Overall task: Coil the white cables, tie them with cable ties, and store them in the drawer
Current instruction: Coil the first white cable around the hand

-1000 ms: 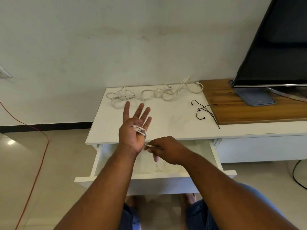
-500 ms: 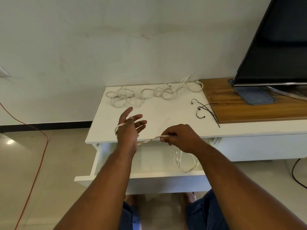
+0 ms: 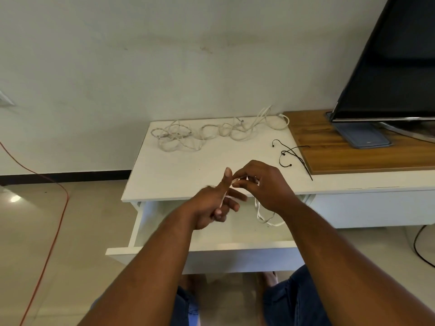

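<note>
Right now, pinching a thin white cable [image 3: 259,215] in the right hand [image 3: 266,187], thumb and forefinger closed on the strand just beside the tip of the left forefinger. Narrow grip, other right fingers curled in over the same strand. Left hand [image 3: 209,208] with forefinger raised straight, pale strand down along it, lower fingers and thumb bent in round that strand; blurred there, so no telling how many turns.

Below the right hand, hanging in a slack double loop, glossy and slender, down inside the open drawer [image 3: 242,257]; low end near the drawer floor, touching or not cannot tell. Both hands held above the drawer, at the front edge of the white counter [image 3: 179,175].

Farther back on the counter, loose white cables [image 3: 181,137] in tangled rings along the wall edge. To the right, black cable ties [image 3: 292,154] beside a wooden board [image 3: 348,151] carrying a dark screen [image 3: 388,67]. On the floor at left, an orange cord [image 3: 63,208].
</note>
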